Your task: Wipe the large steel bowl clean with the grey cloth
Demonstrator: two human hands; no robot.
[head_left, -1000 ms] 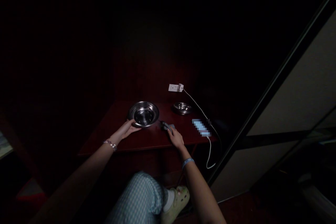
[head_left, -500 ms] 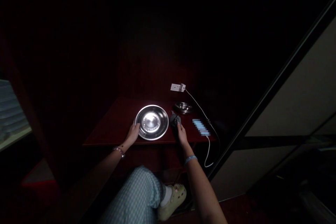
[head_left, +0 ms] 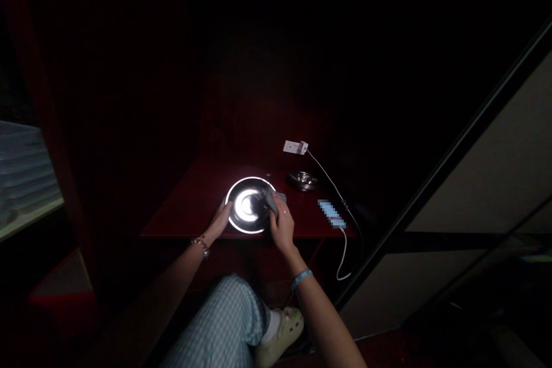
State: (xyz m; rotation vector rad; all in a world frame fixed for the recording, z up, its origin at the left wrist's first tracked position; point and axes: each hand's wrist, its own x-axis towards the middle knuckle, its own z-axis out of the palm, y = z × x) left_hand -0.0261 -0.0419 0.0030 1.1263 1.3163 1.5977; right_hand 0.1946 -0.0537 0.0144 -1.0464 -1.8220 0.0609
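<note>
A shiny steel plate (head_left: 242, 207) lies on a dark red table (head_left: 185, 207), glaring under the light. My left hand (head_left: 221, 219) grips its left rim. My right hand (head_left: 280, 224) is closed on a grey cloth (head_left: 269, 200) and presses it onto the plate's right side.
A smaller steel dish (head_left: 303, 179) sits at the back right. A phone (head_left: 331, 213) lies near the table's right edge, on a white cable running to a wall socket (head_left: 295, 147). My crossed leg and pale clog (head_left: 282, 330) are below. A sliding panel stands at the right.
My right hand has picked up the cloth from the table and brought it left onto the plate. The plate has been drawn nearer the front edge.
</note>
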